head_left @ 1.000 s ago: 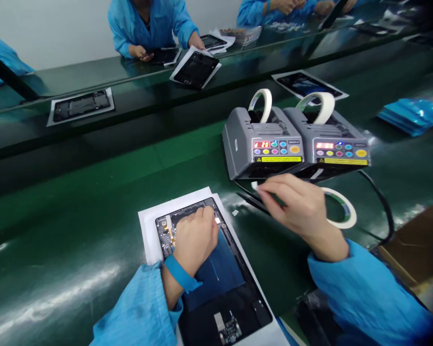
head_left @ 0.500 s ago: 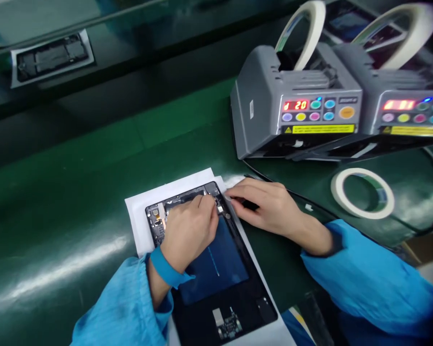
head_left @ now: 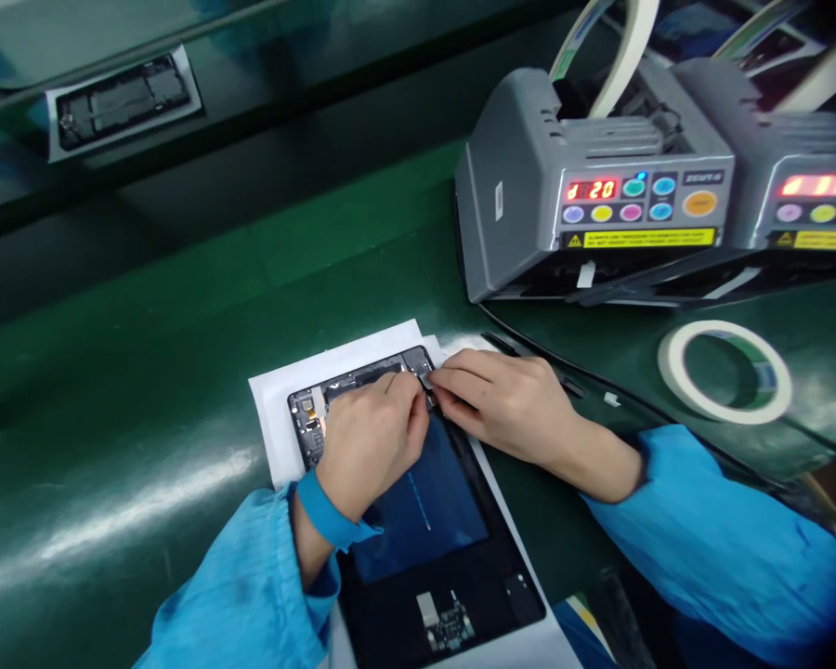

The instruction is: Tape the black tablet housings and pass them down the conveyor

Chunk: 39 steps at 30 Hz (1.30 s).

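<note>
An opened tablet (head_left: 515, 595), its inner parts showing, lies tilted on white paper sheets (head_left: 273, 418). A dark blue battery panel (head_left: 452, 506) fills its middle, and a small circuit board (head_left: 450, 627) rests near its lower end. My left hand (head_left: 372, 437), with a blue wrist strap (head_left: 331, 516), is closed in a pinch over the upper part; its fingertips are partly hidden. My right hand (head_left: 505, 400) pinches at the tablet's top right corner, close to the left fingertips. What either hand holds is too small or hidden to name.
Two grey tape dispensers (head_left: 512, 200) with lit displays stand at the back right. A tape roll (head_left: 724, 372) lies before them, near a black cable (head_left: 641, 418) and dark tweezers (head_left: 505, 344). Another device on paper (head_left: 125, 102) sits at the back left.
My right hand has moved left from beside the tablet's edge onto its top right corner. My left hand stays pinched over the tablet. The whole view has shifted slightly.
</note>
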Motion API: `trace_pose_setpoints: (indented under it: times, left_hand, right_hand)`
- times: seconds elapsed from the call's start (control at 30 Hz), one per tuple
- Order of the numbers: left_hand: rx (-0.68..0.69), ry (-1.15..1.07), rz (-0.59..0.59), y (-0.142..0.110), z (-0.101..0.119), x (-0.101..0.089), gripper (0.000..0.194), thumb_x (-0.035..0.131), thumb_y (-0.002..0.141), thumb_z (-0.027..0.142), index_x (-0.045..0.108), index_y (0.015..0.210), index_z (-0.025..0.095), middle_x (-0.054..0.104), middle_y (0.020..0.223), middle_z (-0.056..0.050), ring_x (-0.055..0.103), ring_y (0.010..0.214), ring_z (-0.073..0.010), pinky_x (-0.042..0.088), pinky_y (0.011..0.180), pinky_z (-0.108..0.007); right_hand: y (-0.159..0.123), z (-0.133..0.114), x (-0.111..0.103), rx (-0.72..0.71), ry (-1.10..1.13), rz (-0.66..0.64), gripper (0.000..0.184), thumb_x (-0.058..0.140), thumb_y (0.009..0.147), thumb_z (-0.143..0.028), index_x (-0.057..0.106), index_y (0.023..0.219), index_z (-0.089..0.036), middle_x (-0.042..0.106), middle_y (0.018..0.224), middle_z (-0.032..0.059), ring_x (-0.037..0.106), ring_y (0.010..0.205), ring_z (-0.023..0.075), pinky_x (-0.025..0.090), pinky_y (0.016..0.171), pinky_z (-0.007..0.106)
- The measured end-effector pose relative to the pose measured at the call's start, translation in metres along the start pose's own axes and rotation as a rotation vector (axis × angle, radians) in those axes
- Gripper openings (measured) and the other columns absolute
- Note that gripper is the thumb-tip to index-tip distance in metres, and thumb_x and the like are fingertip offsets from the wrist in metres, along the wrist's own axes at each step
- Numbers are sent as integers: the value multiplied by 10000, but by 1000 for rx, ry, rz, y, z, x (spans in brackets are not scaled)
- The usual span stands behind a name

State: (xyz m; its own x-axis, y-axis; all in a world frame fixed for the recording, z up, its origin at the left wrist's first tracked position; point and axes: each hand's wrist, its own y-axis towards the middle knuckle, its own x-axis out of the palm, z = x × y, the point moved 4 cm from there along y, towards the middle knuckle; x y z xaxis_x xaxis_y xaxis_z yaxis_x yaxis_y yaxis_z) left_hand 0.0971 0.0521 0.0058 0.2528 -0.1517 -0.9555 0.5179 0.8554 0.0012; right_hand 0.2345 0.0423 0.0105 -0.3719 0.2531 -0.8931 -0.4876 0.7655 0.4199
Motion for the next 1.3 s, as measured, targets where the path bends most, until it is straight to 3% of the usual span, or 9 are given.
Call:
trace_pose_setpoints:
  times: [0.77,0.97,1.3]
  left_hand:
    - [-3,23,-1,-1,1,0,190,417,924,241,556,801,199,631,714,-2,610,622,-161,403,547,-294]
    - [1,42,0,-2,1,-1,176,419,919,241,547,804,204,642,723,3,620,623,-167,402,538,-301]
    - [8,33,21,-2,2,-1,177,422,918,235,549,799,199,654,733,-1,627,625,-166,412,544,-293]
  right_hand:
    - [0,-4,0,-6,-38,-59,193,494,911,-196,686,891,-197,648,778,5,576,670,111,323,492,279]
    - [2,-8,-3,-9,-69,-68,183,511,898,-182,672,812,-196,640,757,11,565,655,119,320,505,288]
    - [-1,-8,-2,-38,-48,-11,167,518,894,-181,685,899,-182,647,763,9,569,654,115,351,533,275]
